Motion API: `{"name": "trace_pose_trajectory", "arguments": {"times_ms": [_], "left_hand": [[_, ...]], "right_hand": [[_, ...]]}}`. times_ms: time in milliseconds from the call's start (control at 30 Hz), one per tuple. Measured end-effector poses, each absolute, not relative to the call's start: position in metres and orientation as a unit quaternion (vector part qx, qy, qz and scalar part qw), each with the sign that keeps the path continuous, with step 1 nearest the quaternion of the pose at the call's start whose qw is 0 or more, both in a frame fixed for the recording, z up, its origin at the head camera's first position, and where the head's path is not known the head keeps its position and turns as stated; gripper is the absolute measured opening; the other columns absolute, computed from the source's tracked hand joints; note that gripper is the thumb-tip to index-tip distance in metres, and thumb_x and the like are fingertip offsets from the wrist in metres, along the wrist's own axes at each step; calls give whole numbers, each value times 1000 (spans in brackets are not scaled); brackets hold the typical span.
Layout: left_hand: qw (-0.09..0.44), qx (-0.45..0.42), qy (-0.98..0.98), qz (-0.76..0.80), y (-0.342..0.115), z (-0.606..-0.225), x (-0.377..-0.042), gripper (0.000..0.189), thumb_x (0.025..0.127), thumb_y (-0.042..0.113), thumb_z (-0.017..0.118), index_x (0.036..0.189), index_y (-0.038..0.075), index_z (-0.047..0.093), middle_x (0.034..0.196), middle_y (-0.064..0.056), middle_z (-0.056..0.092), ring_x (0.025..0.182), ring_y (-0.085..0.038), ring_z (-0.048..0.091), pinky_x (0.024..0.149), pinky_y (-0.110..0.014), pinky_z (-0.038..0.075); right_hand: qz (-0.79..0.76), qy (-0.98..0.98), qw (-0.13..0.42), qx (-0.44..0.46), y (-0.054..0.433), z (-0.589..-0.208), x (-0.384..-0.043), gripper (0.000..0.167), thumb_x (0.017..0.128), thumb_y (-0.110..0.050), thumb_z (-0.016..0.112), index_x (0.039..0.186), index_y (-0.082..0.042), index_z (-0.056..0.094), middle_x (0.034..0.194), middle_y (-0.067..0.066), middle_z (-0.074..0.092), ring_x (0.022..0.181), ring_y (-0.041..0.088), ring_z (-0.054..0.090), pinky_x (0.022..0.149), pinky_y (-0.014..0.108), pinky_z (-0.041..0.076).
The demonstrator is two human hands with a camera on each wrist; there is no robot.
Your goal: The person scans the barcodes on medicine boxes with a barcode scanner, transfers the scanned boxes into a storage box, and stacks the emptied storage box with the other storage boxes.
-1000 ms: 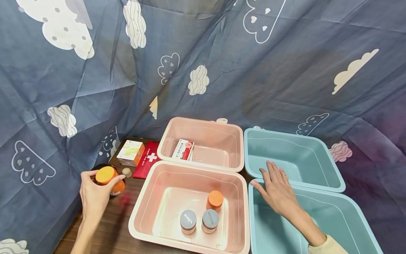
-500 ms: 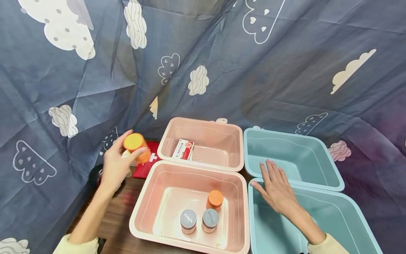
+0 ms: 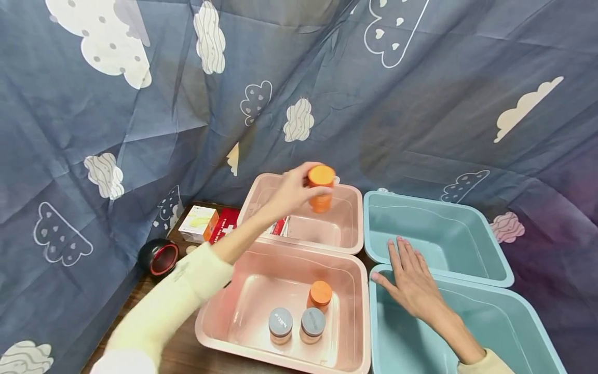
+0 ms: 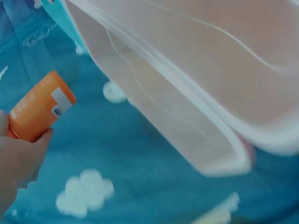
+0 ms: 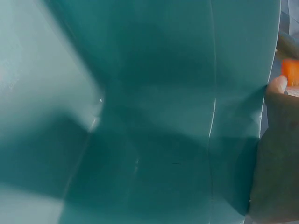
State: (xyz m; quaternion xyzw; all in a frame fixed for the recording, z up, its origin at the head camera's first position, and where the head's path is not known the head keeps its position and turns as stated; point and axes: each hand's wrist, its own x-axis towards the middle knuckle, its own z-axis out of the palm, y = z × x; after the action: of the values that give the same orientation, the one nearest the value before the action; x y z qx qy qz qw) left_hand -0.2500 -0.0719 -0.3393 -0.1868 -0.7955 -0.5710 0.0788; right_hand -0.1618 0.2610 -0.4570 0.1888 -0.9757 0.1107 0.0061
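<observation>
The left arm stretches from the near left across the near pink bin point(image 3: 280, 262), its pale yellow sleeve point(image 3: 168, 306) passing over that bin's left side. The left hand point(image 3: 290, 193) points toward the far right, fingers behind and thumb in front, curled round an orange bottle point(image 3: 322, 178). The right hand point(image 3: 413, 283) lies palm down over the meeting rims of the far blue bin point(image 3: 439, 221) and the near blue bin point(image 3: 486, 322); its fingers are straight and slightly parted, the thumb set apart to the left, and it holds nothing.

The bottle is in the air, lid up, in line with the right half of the far pink bin point(image 3: 322, 231); whether it is directly above cannot be told. It is a cylinder with a flat, brighter orange lid. The left wrist view shows small pale print and a white label with a barcode.
</observation>
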Motion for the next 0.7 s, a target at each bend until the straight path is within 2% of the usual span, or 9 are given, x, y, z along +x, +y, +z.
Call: {"name": "trace_pose_trajectory", "arguments": {"times_ms": [167, 333, 567, 700], "left_hand": [[53, -210, -808, -548, -18, -346, -274, 59, 95, 15, 88, 146, 1, 62, 134, -19, 73, 118, -29, 73, 102, -27, 58], [34, -220, -821, -525, 28, -355, -295, 62, 99, 23, 85, 151, 3, 59, 138, -15, 73, 122, -26, 72, 103, -26, 57], [12, -165, -836, -522, 79, -375, -313, 62, 100, 27, 84, 151, 5, 58, 135, -12, 74, 116, -23, 75, 85, -26, 63], [4, -147, -856, -496, 101, -386, -315, 64, 98, 32, 85, 151, 7, 58, 134, -8, 75, 114, -16, 75, 93, -21, 60]], "right_hand": [[111, -975, -1, 191, 263, -455, -162, 103, 108, -62, 60, 172, 5, 17, 179, 34, 11, 166, 55, 12, 133, 68, 11], [110, -976, -7, 188, 263, -456, -166, 103, 107, -64, 59, 172, 6, 19, 179, 34, 11, 166, 55, 11, 132, 69, 10], [118, -973, 11, 197, 266, -460, -168, 100, 107, -64, 60, 169, 8, 29, 178, 36, 15, 165, 56, 14, 131, 70, 11], [119, -974, 4, 195, 265, -461, -167, 99, 107, -65, 59, 167, 9, 32, 178, 36, 15, 165, 55, 13, 132, 71, 10]]}}
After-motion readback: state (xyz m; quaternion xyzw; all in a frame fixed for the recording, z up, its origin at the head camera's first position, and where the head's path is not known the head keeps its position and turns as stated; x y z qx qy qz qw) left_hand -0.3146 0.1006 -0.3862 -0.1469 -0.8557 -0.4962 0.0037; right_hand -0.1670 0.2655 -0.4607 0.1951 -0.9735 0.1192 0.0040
